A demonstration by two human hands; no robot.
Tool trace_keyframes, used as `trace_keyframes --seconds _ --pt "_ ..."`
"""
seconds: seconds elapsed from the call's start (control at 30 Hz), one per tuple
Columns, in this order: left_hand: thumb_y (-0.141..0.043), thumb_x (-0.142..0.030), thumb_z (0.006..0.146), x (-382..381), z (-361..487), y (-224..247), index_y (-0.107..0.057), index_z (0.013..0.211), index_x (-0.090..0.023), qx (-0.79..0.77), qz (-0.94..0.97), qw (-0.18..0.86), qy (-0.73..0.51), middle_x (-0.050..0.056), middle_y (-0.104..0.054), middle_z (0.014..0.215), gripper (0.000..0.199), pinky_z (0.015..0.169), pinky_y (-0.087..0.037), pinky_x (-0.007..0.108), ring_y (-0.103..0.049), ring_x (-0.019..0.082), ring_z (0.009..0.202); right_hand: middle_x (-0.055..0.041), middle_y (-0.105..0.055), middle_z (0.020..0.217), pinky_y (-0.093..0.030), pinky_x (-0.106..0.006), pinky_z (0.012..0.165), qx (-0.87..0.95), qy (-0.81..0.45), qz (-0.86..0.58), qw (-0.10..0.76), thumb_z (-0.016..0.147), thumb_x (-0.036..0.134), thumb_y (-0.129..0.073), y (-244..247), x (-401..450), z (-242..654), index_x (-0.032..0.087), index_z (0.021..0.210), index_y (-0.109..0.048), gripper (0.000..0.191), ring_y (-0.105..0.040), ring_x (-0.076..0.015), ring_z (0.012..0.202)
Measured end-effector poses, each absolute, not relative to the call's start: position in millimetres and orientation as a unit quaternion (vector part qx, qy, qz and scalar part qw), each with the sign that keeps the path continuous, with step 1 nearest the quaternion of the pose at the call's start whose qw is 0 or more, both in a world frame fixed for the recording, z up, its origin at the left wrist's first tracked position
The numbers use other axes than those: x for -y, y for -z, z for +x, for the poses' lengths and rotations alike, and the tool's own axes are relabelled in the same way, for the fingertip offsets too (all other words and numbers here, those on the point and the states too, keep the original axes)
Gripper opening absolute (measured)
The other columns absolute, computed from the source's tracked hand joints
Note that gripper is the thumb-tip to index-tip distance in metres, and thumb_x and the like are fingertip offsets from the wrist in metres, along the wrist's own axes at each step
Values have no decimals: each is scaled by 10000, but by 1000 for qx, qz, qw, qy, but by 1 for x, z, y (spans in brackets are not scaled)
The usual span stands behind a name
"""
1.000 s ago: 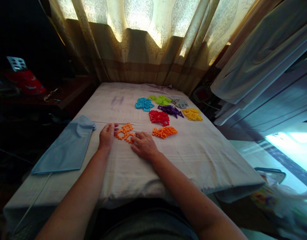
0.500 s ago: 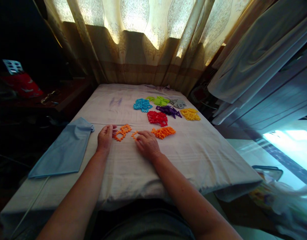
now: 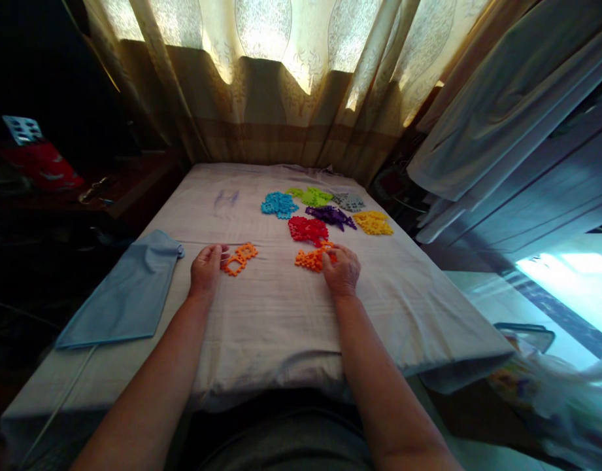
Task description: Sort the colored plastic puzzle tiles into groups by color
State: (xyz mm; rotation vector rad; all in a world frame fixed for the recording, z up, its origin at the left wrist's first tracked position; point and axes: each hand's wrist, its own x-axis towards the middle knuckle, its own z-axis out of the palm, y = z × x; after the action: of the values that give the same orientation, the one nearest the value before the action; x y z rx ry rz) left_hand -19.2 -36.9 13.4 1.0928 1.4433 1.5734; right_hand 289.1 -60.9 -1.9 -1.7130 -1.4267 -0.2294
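Observation:
My left hand (image 3: 206, 268) is closed at the near-left edge of two joined orange puzzle pieces (image 3: 234, 264), open square frames with knobbed edges. The pair lies flat on the cloth-covered table (image 3: 276, 314). Further right, my right hand (image 3: 342, 269) is pinched on an orange puzzle piece (image 3: 327, 244) at the pile of orange pieces (image 3: 308, 260). Its fingers hide part of that pile. Just behind it sits a heap of red pieces (image 3: 308, 229).
Behind are heaps of blue (image 3: 280, 205), lime green (image 3: 315, 196), grey (image 3: 348, 201), purple (image 3: 331, 216) and yellow pieces (image 3: 373, 223). A light blue cloth bag (image 3: 129, 288) lies on the left. The curtain (image 3: 281, 111) hangs past the far edge.
My right hand has moved right, from beside the joined pair to the orange pile, and the orange piece near it has left that spot. My left hand has stayed put.

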Motion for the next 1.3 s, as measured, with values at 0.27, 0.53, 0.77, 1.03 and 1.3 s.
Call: trace_keyframes --seconds 0.27,0.53,0.77,1.03,1.3 --pt "-576 -436 810 39 -19 -10 -673 1085 -203 -608 566 227 -508 96 -684 1221 373 1109 -372 454 -580 266 1205 -110 -700 1115 -416 -406 954 569 102 -701 418 818 307 -573 3 61 286 192 914 -704 198 -577 -254 1059" --pt "-728 -452 729 44 -2 1 -704 1023 -258 -564 661 276 -411 116 -590 1386 353 1212 18 514 -353 346 1425 -114 -686 1102 -414 -440 992 622 92 -632 453 838 209 -522 -2 64 275 202 901 -711 200 -572 -251 1066" --pt "-697 -550 739 53 7 -11 -705 1108 -232 -480 645 418 -424 99 -630 1337 487 1201 -226 433 -498 298 1323 -93 -716 1017 -446 -375 960 733 31 -540 414 878 186 -520 -10 72 241 203 910 -711 194 -618 -219 991" --pt "-517 -502 915 55 7 -27 -671 1096 -179 -439 384 628 -516 126 -620 1335 401 1069 -455 373 -599 216 1213 -98 -716 1048 -454 -367 913 839 -32 -474 265 863 391 -653 -17 86 196 198 1076 -691 290 -619 -235 989" --pt "-408 -532 964 57 2 -36 -674 1059 -161 -415 330 669 -521 136 -651 1275 466 989 -522 338 -652 197 1123 -106 -682 1049 -447 -392 881 844 -24 -490 217 868 394 -635 -22 89 177 203 1073 -686 285 -588 -253 994"
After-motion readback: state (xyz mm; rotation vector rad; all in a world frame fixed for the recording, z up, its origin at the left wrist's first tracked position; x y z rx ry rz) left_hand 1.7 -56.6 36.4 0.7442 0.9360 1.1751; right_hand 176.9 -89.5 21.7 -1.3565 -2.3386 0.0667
